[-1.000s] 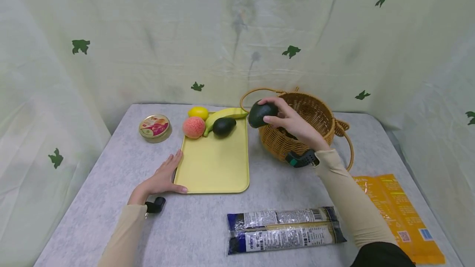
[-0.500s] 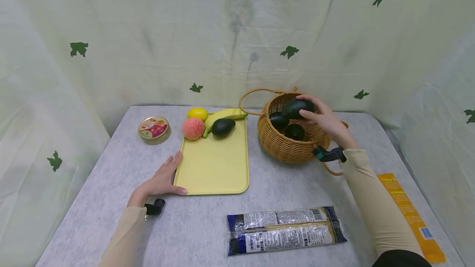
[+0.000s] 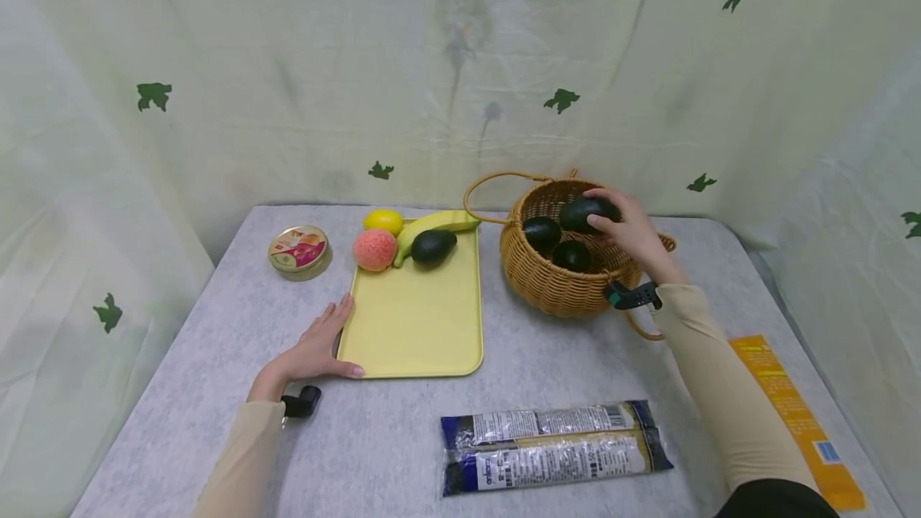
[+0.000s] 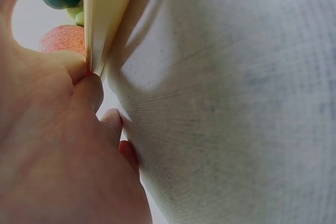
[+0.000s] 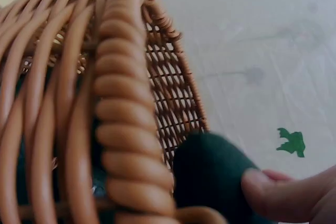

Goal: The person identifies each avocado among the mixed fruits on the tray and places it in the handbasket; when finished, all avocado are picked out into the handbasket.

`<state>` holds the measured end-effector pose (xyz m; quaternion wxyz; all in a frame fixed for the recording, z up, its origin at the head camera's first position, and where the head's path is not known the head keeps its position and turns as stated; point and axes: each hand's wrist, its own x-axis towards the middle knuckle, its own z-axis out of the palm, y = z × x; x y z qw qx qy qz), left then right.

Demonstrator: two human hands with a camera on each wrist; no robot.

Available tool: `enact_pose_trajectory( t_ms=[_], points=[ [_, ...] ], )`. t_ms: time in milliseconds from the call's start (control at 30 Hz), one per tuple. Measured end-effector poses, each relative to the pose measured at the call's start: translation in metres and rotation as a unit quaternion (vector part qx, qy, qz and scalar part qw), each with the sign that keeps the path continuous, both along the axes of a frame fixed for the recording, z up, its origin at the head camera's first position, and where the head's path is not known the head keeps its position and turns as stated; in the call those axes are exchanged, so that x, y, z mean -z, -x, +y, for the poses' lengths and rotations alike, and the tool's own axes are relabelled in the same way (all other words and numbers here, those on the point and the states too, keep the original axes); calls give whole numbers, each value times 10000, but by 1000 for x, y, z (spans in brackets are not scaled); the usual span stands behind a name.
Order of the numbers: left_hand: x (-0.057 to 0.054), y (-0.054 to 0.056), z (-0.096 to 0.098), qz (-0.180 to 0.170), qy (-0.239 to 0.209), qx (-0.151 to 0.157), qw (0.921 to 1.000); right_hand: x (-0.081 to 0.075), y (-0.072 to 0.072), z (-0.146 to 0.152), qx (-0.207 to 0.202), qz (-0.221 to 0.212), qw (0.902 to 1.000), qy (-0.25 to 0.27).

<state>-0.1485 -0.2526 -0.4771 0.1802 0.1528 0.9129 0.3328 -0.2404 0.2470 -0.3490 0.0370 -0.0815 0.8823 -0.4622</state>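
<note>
My right hand (image 3: 633, 234) grips a dark green avocado (image 3: 584, 214) between thumb and fingers, inside the mouth of the wicker basket (image 3: 568, 296). In the right wrist view the thumb presses against this avocado (image 5: 210, 177) beside the braided rim. Two more dark avocados, one at the left (image 3: 542, 234) and one in front (image 3: 572, 256), lie in the basket. My left hand (image 3: 309, 350) rests with fingers spread along the left edge of the yellow tray (image 3: 413, 334). On the tray's far end are a banana (image 3: 446, 221), another avocado (image 3: 434, 247), a peach (image 3: 375, 249) and a lemon (image 3: 384, 220).
A round tin (image 3: 298, 251) stands left of the tray. Near the front of the table lies a dark-ended, clear-wrapped long package (image 3: 554, 448). An orange packet (image 3: 795, 414) lies at the right, partly covered by my right sleeve. The basket's handle loops out on its left side.
My right hand has carried the avocado rightward from beside the basket's left rim into its mouth, then slightly lower. My left hand stays at the tray edge.
</note>
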Motion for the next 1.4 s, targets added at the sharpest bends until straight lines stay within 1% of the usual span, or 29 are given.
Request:
enact_pose_trajectory(
  t_ms=[167,233,300,433,600,733,833,967,1167,1333,1400],
  points=[
    [-1,0,1,-32,-20,12,10000,3,0,-1,618,-20,9981,-31],
    [-2,0,1,-37,-35,11,10000,4,0,-2,730,2,9973,83],
    [-2,0,2,-43,-27,3,10000,5,-1,-2,708,-3,9972,229],
    [-3,0,2,-53,-25,-7,10000,6,-2,-1,501,-69,9964,687],
    [-3,0,1,-53,-31,-2,10000,3,-6,0,261,-130,9921,1219],
    [-2,0,1,-31,-44,7,10000,-2,-8,-4,98,-111,9907,1353],
    [-2,0,1,-2,-57,21,10000,-7,-11,-9,-57,-100,9910,1337],
    [-2,-1,1,20,-64,19,10000,-13,-14,-18,-354,-118,9880,1496],
    [-1,-1,1,-2,-71,4,10000,-17,-17,-36,-911,-29,9787,1837],
    [-2,-1,1,10,-64,-1,10000,-17,-16,-58,-1278,-93,9698,2077],
    [-2,-1,1,13,-46,-1,10000,-17,-16,-69,-1392,-125,9678,2094]
  ],
)
